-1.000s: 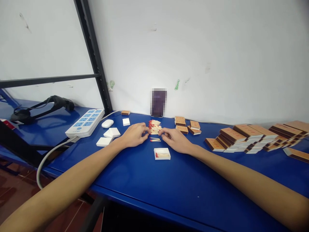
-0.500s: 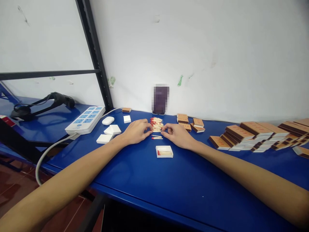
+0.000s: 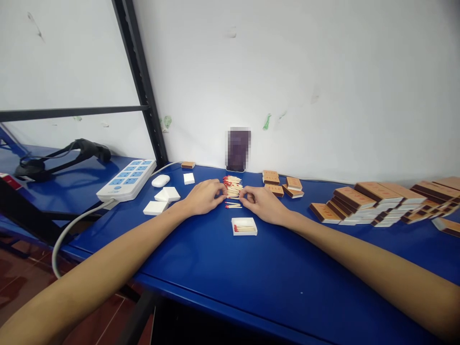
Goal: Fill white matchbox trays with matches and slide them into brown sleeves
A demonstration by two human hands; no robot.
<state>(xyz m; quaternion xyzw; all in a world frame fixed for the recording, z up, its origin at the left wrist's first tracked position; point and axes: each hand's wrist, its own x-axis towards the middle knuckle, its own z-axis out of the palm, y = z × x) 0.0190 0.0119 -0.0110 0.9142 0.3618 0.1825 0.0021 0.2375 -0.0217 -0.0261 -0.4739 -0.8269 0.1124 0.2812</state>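
A pile of red-tipped matches (image 3: 233, 186) lies on the blue table between my two hands. My left hand (image 3: 205, 196) is at the pile's left side, thumb and forefinger curled together at the red end of a match. From the right, my right hand (image 3: 264, 203) pinches the pale end of a match at the pile's near edge. A few separate matches (image 3: 233, 205) lie side by side just in front. Closer to me is an open white matchbox tray (image 3: 245, 233) with several matches along its near side.
Stacked matchboxes (image 3: 373, 199) stand on the right, with more matchboxes (image 3: 275, 184) behind my right hand. White trays (image 3: 156, 208), a white rounded case (image 3: 160, 180) and a power strip (image 3: 127, 178) are at left. A phone (image 3: 237, 151) leans on the wall.
The separate matches in front of the pile now lie closer together, with one more beside them. My right fingers have closed a little at the pile's near edge. My left hand barely moved.
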